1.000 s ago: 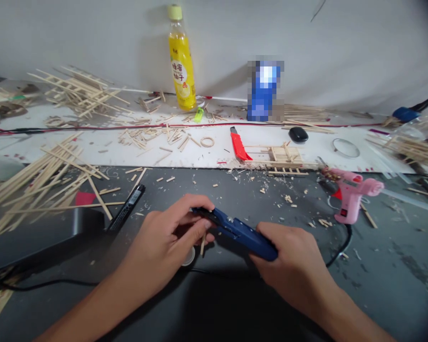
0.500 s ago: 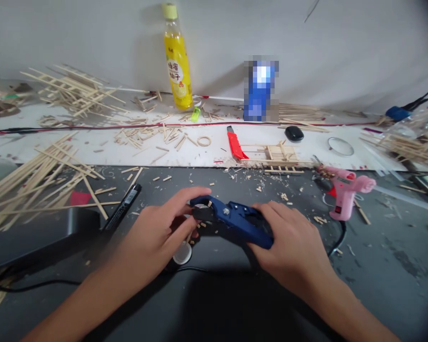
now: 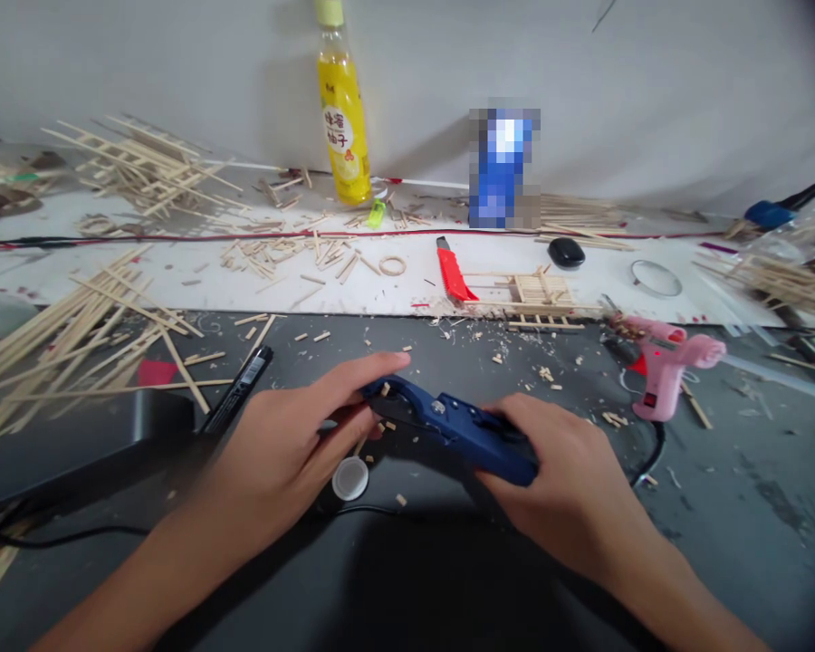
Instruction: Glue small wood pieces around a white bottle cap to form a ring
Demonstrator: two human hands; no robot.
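My right hand (image 3: 557, 453) is wrapped round the handles of a blue pipe cutter (image 3: 472, 433). The cutter's curved jaw points left, and a short bit of wood (image 3: 385, 389) shows at it. At the jaw end, my left hand (image 3: 292, 426) is closed, thumb and fingers together, with its index finger stretched along the jaw's top. A thin wooden stick (image 3: 360, 445) pokes out beneath these fingers; most of it is hidden. Below the left fingers lies a round white cap (image 3: 350, 478), with small cut wood pieces (image 3: 400, 500) near it.
A pink glue gun (image 3: 658, 367) with its cord sits at right. Wooden sticks (image 3: 74, 353) and a black marker (image 3: 239, 389) lie left. On the white strip are a red utility knife (image 3: 454, 274) and a small wooden frame (image 3: 541, 292). A yellow bottle (image 3: 344, 131) stands behind.
The cutter's jaw and handles have drawn closer together, and it has tilted slightly. A small wood piece now shows on the table right of the white cap. The view has shifted a little.
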